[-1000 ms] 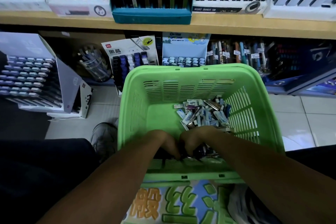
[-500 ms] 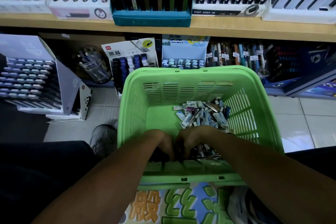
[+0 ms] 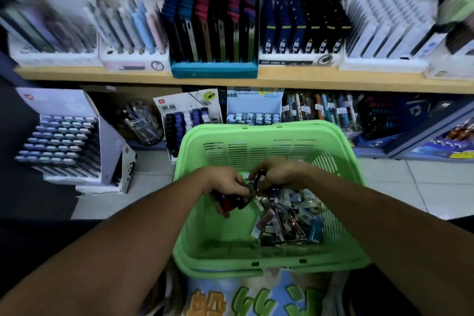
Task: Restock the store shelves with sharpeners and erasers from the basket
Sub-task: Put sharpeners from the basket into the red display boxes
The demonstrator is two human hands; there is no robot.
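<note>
— Two hands over the green basket [image 3: 269, 133]: what have you got?

— Your left hand [image 3: 225, 182] grips a clutch of small dark sharpeners [image 3: 230, 201]; your right hand [image 3: 275, 173] pinches one more, passing it across so that one hand carries the batch.

— The rest?

— The pile of erasers and sharpeners [image 3: 284, 215] lies at the basket's four o'clock.

— Any change?

— Both hands were down at the near wall; now they're raised mid-basket, your head tilted up toward the shelf [image 3: 256, 78].

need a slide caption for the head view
Both hands, left and right, hold small dark items above a green basket of stationery beside store shelves.
</note>
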